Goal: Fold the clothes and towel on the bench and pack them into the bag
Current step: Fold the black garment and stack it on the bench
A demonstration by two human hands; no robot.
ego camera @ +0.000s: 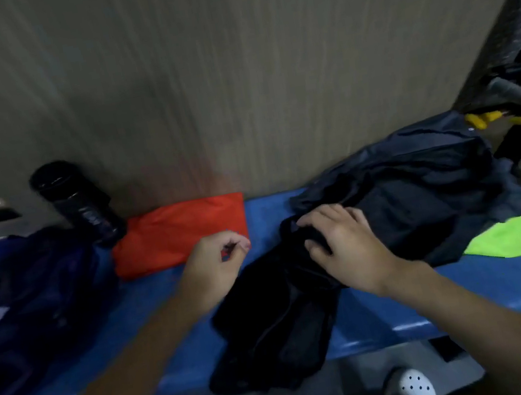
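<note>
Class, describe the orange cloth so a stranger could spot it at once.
Start at the blue bench along the wall. Toward its back edge, between the black bottle and the dark pile, lies the orange cloth. It alone is folded flat.

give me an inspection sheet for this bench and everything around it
surface: blue bench, bare strip along the front
job's things: orange cloth folded flat at the back; black garment crumpled, hanging over the front edge; dark clothes pile unfolded on the right; green cloth at the pile's front edge; bag at the left end
clutter: black bottle leaning at the wall beside the bag
grippers: left hand curled, nothing seen in it; right hand grips the black garment
cables: nothing seen
surroundings: wood-grain wall; yellow and black frame far right; shoes below
</note>
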